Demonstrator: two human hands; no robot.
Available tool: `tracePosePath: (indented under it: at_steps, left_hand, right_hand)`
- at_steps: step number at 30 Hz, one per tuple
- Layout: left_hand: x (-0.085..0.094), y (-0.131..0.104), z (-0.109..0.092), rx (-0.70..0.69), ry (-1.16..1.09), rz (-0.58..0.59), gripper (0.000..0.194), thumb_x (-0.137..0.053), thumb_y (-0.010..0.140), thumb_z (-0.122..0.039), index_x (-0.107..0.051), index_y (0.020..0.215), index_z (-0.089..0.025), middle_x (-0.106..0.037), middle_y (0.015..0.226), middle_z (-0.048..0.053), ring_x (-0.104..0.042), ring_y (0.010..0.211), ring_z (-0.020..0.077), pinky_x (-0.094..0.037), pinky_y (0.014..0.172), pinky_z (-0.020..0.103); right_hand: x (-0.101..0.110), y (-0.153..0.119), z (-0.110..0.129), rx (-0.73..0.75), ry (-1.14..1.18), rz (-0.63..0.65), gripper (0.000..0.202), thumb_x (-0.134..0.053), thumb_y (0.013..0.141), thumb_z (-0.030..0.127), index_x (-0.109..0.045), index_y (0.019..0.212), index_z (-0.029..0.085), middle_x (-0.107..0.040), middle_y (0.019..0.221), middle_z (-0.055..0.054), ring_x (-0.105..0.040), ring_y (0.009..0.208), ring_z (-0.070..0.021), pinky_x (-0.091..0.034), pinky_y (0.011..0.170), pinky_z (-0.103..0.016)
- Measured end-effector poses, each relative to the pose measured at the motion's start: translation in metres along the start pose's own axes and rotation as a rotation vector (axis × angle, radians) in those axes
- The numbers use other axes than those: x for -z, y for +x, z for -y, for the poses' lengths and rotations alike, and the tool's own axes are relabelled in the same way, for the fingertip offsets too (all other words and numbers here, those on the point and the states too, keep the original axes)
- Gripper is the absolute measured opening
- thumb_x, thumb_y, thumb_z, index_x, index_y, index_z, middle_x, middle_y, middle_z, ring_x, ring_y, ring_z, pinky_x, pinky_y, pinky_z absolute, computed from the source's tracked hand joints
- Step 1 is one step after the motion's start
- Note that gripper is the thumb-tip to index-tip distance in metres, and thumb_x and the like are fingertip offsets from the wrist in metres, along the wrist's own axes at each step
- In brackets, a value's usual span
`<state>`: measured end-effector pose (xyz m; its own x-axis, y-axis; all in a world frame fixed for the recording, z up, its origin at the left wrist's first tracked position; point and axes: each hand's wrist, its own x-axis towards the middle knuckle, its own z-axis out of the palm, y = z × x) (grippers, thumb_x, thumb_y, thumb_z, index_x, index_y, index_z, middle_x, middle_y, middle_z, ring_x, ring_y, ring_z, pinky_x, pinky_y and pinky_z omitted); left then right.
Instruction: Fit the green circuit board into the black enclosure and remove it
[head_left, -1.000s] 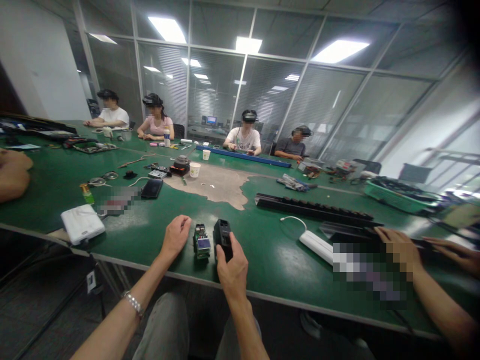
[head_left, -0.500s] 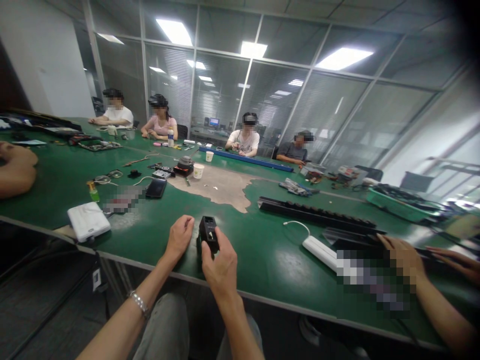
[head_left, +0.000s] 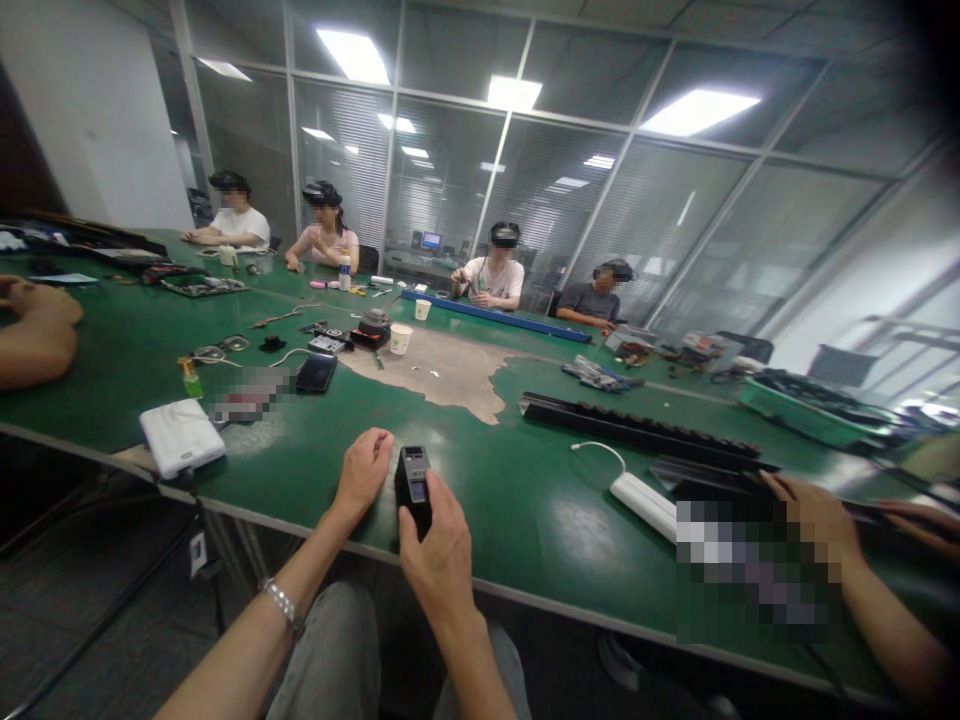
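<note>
My right hand [head_left: 439, 535] is closed around a small black box-shaped device [head_left: 413, 487], which stands upright near the table's front edge. Its top shows a grey panel with a slot and a small window. Just left of the device, my left hand [head_left: 365, 468] rests on the green table [head_left: 525, 520] with its fingers curled; whether anything is inside them is hidden. A bracelet circles my left wrist.
A white box [head_left: 181, 438] and a black phone [head_left: 316, 373] lie to the left. Long black rails [head_left: 637, 428] and a white power strip [head_left: 649, 505] lie right, near another person's hands [head_left: 817, 520]. Paper cups [head_left: 400, 340] stand beyond; several people sit around.
The black device has turned in my right hand, so its top panel looks different. My left hand stays curled beside it. The view has shifted slightly.
</note>
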<state>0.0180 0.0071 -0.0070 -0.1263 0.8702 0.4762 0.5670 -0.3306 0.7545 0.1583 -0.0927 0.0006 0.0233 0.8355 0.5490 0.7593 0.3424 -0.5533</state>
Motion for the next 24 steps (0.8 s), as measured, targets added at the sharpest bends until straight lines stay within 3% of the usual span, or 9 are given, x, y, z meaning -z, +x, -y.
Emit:
tracePosePath:
  at_steps: [6,13,18,21,24]
  left_hand:
    - [-0.001,0.001,-0.002,0.003,-0.001,-0.001,0.03,-0.04,0.091,-0.038,-0.064,0.094,-0.02,-0.067,0.09,0.005,-0.061,0.082,0.0172,-0.046,0.078,0.029]
    - [-0.002,0.0,-0.001,-0.003,0.016,0.023,0.031,-0.039,0.091,-0.039,-0.064,0.093,-0.021,-0.067,0.09,0.004,-0.061,0.083,0.017,-0.046,0.078,0.029]
    - [0.0,0.0,-0.003,0.0,0.038,0.037,0.032,-0.038,0.091,-0.04,-0.064,0.092,-0.02,-0.067,0.087,0.004,-0.06,0.079,0.017,-0.045,0.074,0.028]
    - [0.0,0.0,-0.003,-0.004,0.045,0.036,0.032,-0.038,0.091,-0.04,-0.064,0.092,-0.02,-0.066,0.086,0.004,-0.06,0.079,0.0169,-0.045,0.074,0.028]
    - [-0.002,0.0,-0.003,-0.005,0.049,0.023,0.031,-0.039,0.091,-0.04,-0.064,0.091,-0.02,-0.066,0.085,0.004,-0.061,0.08,0.0171,-0.045,0.075,0.028]
  right_hand:
    - [0.003,0.001,-0.001,-0.004,-0.001,0.0,0.062,-0.059,0.084,0.033,-0.042,0.14,0.011,-0.042,0.142,-0.019,-0.042,0.13,-0.0326,-0.037,0.105,-0.052]
    - [0.001,0.006,0.0,-0.006,0.069,-0.005,0.051,-0.055,0.084,0.02,-0.049,0.134,0.012,-0.056,0.131,-0.017,-0.052,0.122,-0.0273,-0.042,0.102,-0.045]
    - [0.02,0.025,0.008,-0.03,0.163,-0.116,0.05,-0.058,0.084,0.025,-0.052,0.132,0.014,-0.059,0.128,-0.013,-0.056,0.118,-0.0242,-0.043,0.102,-0.04]
    - [0.033,0.032,0.0,-0.068,0.184,-0.189,0.051,-0.056,0.086,0.029,-0.05,0.134,0.014,-0.058,0.13,-0.013,-0.054,0.12,-0.024,-0.042,0.103,-0.04]
    - [0.034,0.029,-0.017,-0.129,0.151,-0.183,0.053,-0.056,0.084,0.029,-0.049,0.135,0.013,-0.056,0.131,-0.014,-0.053,0.121,-0.0256,-0.041,0.103,-0.042]
